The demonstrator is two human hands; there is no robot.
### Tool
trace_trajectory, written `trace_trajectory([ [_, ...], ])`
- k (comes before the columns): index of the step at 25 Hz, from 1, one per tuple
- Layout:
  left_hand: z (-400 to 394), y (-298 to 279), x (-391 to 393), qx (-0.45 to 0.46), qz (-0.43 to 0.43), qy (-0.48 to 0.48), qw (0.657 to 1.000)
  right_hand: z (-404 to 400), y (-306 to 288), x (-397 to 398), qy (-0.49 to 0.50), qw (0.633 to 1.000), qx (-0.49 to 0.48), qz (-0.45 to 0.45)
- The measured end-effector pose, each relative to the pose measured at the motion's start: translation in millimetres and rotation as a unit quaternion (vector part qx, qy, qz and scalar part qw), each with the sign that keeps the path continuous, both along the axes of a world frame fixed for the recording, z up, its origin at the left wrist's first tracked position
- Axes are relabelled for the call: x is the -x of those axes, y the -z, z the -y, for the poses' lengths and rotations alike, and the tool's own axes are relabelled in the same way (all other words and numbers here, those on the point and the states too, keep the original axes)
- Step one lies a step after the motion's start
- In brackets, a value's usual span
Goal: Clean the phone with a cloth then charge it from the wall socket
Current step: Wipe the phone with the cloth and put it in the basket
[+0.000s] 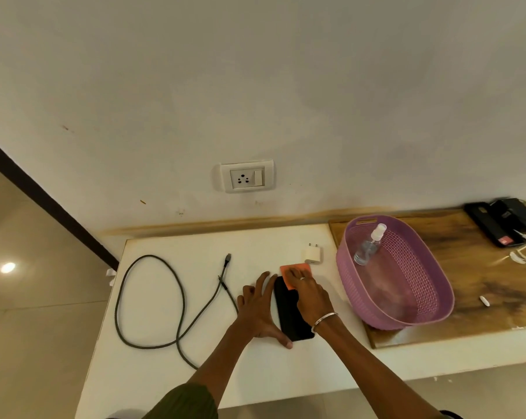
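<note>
A black phone (292, 316) lies flat on the white counter (171, 382). My left hand (260, 306) rests spread along its left edge, thumb at the phone's near corner, steadying it. My right hand (308, 293) presses an orange cloth (289, 272) onto the phone's far end. A white charger plug (313, 252) stands just beyond the cloth. A dark braided cable (152, 300) lies looped to the left, one connector end (227, 257) pointing at the wall. The wall socket (247, 176) with its switch sits above the counter.
A purple plastic basket (437, 285) holding a clear spray bottle (369, 244) stands to the right on a wooden board (482, 282). Dark devices (503, 225) and white cables (524, 255) lie at the far right. The counter's left edge drops to the floor.
</note>
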State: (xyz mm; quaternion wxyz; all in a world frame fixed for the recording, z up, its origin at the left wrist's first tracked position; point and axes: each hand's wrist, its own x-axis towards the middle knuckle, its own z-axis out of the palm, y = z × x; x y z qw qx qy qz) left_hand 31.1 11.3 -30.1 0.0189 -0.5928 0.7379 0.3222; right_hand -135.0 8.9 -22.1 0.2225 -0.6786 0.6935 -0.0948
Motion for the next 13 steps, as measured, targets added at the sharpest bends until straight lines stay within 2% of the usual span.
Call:
trace_trajectory([
  [1, 0.0, 0.1, 0.0, 0.001, 0.003, 0.0, 1.0, 0.3, -1.1, 0.5, -0.021, 1.0, -0.012, 0.019],
  [5, 0.8, -0.8, 0.3, 0.002, 0.008, 0.004, 1.0, -4.3, -5.1, 3.8, -0.078, 0.997, -0.023, -0.009],
  [7, 2.1, -2.1, 1.1, 0.007, 0.016, 0.011, 1.0, -12.0, -6.1, 6.6, -0.084, 0.996, -0.022, -0.028],
  [10, 2.6, -4.3, 2.3, 0.01, 0.023, 0.017, 1.0, -28.6, -3.8, 12.5, -0.078, 0.997, -0.008, 0.008],
  [13, 2.3, -6.0, 2.5, 0.014, 0.029, 0.018, 0.999, -49.6, 1.5, 17.4, -0.093, 0.995, -0.028, -0.027],
])
